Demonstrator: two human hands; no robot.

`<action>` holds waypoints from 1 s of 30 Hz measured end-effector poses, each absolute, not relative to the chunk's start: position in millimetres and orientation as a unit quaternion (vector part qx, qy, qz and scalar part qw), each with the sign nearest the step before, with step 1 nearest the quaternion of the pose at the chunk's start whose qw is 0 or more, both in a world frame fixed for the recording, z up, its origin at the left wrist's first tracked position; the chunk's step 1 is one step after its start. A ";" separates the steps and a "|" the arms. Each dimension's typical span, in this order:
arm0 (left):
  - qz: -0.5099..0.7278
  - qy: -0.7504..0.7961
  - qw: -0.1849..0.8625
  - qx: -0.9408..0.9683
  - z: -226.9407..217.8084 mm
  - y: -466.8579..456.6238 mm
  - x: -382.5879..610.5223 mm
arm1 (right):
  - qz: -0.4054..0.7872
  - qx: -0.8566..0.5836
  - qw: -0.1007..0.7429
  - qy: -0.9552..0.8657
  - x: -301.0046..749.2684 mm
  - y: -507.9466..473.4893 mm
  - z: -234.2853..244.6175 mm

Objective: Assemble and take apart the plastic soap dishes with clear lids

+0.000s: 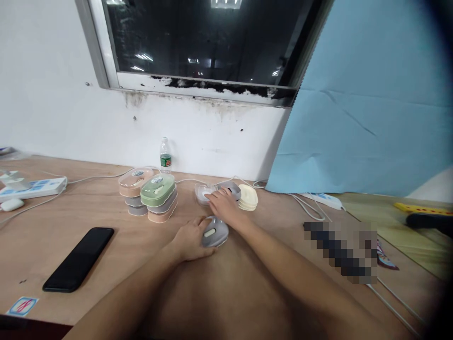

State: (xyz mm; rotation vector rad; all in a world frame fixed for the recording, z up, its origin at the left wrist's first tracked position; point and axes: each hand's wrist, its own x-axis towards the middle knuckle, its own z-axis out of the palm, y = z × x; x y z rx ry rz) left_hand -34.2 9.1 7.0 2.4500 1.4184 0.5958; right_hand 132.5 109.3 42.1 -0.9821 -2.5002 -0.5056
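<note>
My left hand [191,241] rests on the table with its fingers curled against the left side of a grey oval lidded box [215,231], steadying it. My right hand [222,204] reaches further back, fingers bent down onto a clear plastic tray [203,191] beside another grey box [231,188]. A stack of cream oval lids [248,197] lies just right of that hand. To the left stand two stacks of oval boxes, one topped green [158,190], one topped peach [135,179].
A black phone [79,259] lies front left on the wooden table [53,231]. A white power strip [33,188] and cables sit far left, a water bottle [165,156] by the wall, another power strip [323,199] right, blue sheet [364,118] behind.
</note>
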 end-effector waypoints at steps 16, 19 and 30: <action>0.255 0.396 0.155 0.869 6.4 11.8 -33.5 | -0.117 -0.381 0.354 -0.846 147.6 109.7 28.0; 0.277 0.399 0.149 0.861 8.9 10.4 -34.8 | -0.094 -0.341 0.468 -0.810 175.9 98.2 19.2; 0.361 0.344 0.159 0.852 10.3 10.0 -38.1 | -0.040 -0.252 0.495 -0.831 205.4 70.7 -9.7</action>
